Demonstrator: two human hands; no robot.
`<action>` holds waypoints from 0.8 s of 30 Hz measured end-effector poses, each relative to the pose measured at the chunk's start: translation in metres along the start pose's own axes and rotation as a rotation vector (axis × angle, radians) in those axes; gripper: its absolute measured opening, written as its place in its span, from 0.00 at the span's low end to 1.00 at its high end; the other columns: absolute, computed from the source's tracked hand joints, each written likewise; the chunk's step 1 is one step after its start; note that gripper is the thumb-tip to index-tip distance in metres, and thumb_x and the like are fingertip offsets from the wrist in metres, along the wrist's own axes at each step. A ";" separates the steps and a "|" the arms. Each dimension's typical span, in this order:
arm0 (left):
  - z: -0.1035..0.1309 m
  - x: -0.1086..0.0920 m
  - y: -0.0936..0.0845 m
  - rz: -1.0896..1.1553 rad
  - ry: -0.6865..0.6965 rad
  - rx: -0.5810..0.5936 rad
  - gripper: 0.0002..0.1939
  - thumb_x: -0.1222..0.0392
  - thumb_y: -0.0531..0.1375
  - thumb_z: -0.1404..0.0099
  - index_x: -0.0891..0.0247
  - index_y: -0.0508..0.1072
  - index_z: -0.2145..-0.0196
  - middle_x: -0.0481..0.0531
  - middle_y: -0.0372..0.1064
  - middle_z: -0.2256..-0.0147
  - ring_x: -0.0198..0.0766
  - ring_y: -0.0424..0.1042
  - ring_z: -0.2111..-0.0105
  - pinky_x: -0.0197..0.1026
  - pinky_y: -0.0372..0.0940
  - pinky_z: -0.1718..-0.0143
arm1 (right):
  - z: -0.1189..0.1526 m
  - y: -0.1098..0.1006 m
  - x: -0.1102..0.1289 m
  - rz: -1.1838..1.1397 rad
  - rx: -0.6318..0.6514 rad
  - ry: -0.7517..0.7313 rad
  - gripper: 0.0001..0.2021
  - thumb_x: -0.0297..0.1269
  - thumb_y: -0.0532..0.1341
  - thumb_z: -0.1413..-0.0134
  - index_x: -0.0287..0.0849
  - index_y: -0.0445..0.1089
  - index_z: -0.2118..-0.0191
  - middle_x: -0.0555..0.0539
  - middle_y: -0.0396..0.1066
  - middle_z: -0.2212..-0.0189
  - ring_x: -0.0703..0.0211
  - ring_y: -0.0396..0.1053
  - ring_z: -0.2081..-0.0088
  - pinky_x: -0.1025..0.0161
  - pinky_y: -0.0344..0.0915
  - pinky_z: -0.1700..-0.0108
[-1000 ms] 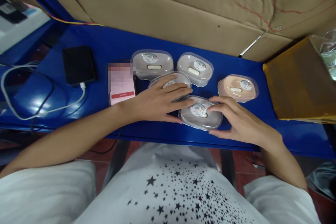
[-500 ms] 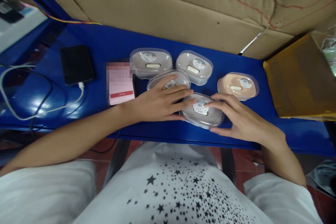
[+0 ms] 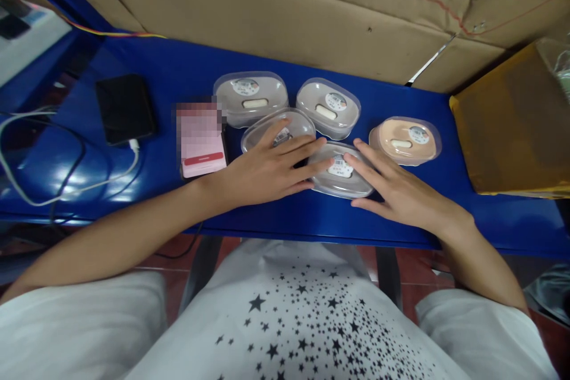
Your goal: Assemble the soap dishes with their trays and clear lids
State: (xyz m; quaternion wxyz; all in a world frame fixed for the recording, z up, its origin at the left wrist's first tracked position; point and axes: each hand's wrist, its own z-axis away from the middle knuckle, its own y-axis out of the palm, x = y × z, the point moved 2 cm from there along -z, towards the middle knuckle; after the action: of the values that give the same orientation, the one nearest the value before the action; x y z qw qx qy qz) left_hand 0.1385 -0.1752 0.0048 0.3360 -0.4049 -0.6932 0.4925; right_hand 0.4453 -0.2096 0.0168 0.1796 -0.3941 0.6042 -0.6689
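Observation:
My left hand lies palm down with fingers spread. Under it is a grey oval container with a clear lid, partly hidden. Its lower fingertips reach the left end of a second grey container, which lies nearest me. From the other side, my right hand rests its outstretched fingertips on that container's lid and right end. A round-cornered label shows between the two hands. Behind stand two similar grey containers with white clips and round labels. To the right sits a peach container.
A phone with a pink screen, partly pixelated, lies left of the containers. Farther left are a black device and its white cable. A taped cardboard box stands at the right. Brown cardboard lines the back of the blue table.
The nearest grey container has moved away from me, closer to the back pair, with both hands touching it. My right hand's fingers are straighter. The view has shifted slightly.

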 end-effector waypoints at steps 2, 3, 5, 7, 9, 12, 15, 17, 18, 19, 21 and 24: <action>0.000 0.000 0.000 -0.026 -0.004 0.016 0.27 0.54 0.58 0.15 0.53 0.62 0.23 0.62 0.63 0.24 0.53 0.65 0.24 0.72 0.51 0.21 | 0.001 -0.004 -0.008 -0.016 0.016 -0.015 0.53 0.54 0.68 0.28 0.59 0.31 0.14 0.39 0.35 0.14 0.29 0.43 0.16 0.24 0.52 0.21; 0.000 -0.001 -0.001 -0.028 -0.005 0.017 0.28 0.54 0.58 0.14 0.53 0.61 0.23 0.62 0.62 0.24 0.54 0.64 0.24 0.73 0.51 0.21 | 0.004 -0.008 -0.014 -0.014 0.021 -0.010 0.53 0.57 0.68 0.29 0.60 0.33 0.14 0.40 0.35 0.14 0.29 0.41 0.16 0.23 0.49 0.20; -0.001 -0.001 -0.003 -0.001 -0.014 0.009 0.31 0.54 0.60 0.16 0.51 0.59 0.21 0.62 0.61 0.23 0.56 0.63 0.23 0.75 0.49 0.21 | 0.014 -0.021 -0.034 0.005 0.004 0.048 0.53 0.61 0.69 0.32 0.62 0.39 0.15 0.41 0.38 0.14 0.28 0.40 0.16 0.22 0.44 0.20; 0.000 0.000 -0.006 0.040 -0.058 -0.006 0.35 0.54 0.64 0.19 0.50 0.59 0.21 0.63 0.59 0.22 0.61 0.63 0.24 0.77 0.48 0.21 | 0.029 -0.036 -0.062 0.042 -0.058 0.188 0.51 0.62 0.71 0.36 0.62 0.48 0.16 0.41 0.42 0.15 0.27 0.40 0.16 0.21 0.42 0.20; 0.001 0.006 -0.009 0.063 -0.155 -0.020 0.39 0.51 0.68 0.22 0.50 0.59 0.21 0.65 0.57 0.22 0.67 0.63 0.25 0.80 0.49 0.23 | 0.045 -0.048 -0.093 0.057 -0.105 0.374 0.50 0.61 0.73 0.38 0.59 0.53 0.17 0.37 0.49 0.17 0.26 0.44 0.17 0.21 0.43 0.21; 0.004 0.021 -0.011 0.090 -0.310 -0.034 0.39 0.49 0.68 0.25 0.50 0.60 0.22 0.65 0.58 0.23 0.72 0.64 0.26 0.78 0.61 0.27 | 0.057 -0.056 -0.126 -0.072 -0.147 0.501 0.48 0.57 0.76 0.42 0.55 0.60 0.20 0.35 0.61 0.22 0.31 0.60 0.22 0.34 0.56 0.22; 0.005 0.033 -0.011 0.163 -0.371 -0.052 0.34 0.50 0.65 0.23 0.49 0.62 0.24 0.63 0.62 0.26 0.69 0.68 0.29 0.73 0.70 0.32 | 0.060 -0.056 -0.144 -0.217 -0.193 0.656 0.48 0.56 0.77 0.43 0.55 0.62 0.20 0.37 0.66 0.24 0.37 0.71 0.30 0.46 0.71 0.33; 0.004 0.035 -0.012 0.235 -0.361 -0.091 0.30 0.48 0.62 0.21 0.48 0.64 0.26 0.60 0.65 0.28 0.63 0.69 0.29 0.70 0.71 0.31 | 0.061 -0.054 -0.151 -0.241 -0.200 0.757 0.44 0.55 0.73 0.38 0.52 0.62 0.20 0.35 0.69 0.26 0.39 0.74 0.33 0.48 0.73 0.35; 0.003 0.036 -0.014 0.275 -0.357 -0.121 0.27 0.47 0.61 0.20 0.48 0.64 0.28 0.59 0.66 0.29 0.60 0.69 0.30 0.68 0.71 0.30 | 0.061 -0.054 -0.154 -0.226 -0.208 0.784 0.41 0.54 0.71 0.34 0.49 0.63 0.21 0.34 0.69 0.27 0.39 0.74 0.33 0.48 0.71 0.34; 0.002 0.036 -0.017 0.308 -0.362 -0.158 0.25 0.46 0.60 0.19 0.47 0.65 0.29 0.57 0.67 0.30 0.57 0.70 0.30 0.65 0.71 0.30 | 0.061 -0.053 -0.157 -0.185 -0.221 0.791 0.39 0.54 0.68 0.31 0.46 0.64 0.21 0.32 0.69 0.26 0.39 0.73 0.31 0.47 0.68 0.30; 0.002 0.038 -0.025 0.334 -0.394 -0.234 0.22 0.43 0.59 0.18 0.47 0.67 0.32 0.54 0.68 0.31 0.53 0.70 0.31 0.63 0.71 0.29 | 0.059 -0.051 -0.159 -0.044 -0.276 0.788 0.35 0.53 0.63 0.27 0.42 0.66 0.23 0.29 0.64 0.24 0.38 0.65 0.25 0.43 0.59 0.24; 0.004 0.055 -0.038 0.264 -0.449 -0.362 0.23 0.38 0.59 0.19 0.52 0.70 0.35 0.53 0.69 0.32 0.52 0.69 0.31 0.64 0.70 0.29 | 0.047 -0.050 -0.148 0.162 -0.417 0.701 0.33 0.52 0.60 0.26 0.39 0.67 0.25 0.26 0.60 0.22 0.36 0.57 0.20 0.37 0.53 0.21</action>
State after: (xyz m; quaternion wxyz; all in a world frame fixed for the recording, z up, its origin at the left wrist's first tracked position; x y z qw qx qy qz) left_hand 0.1018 -0.1344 0.0436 0.0304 -0.4258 -0.7680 0.4773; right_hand 0.5844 -0.1248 0.0163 -0.0688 -0.1216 0.7802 -0.6097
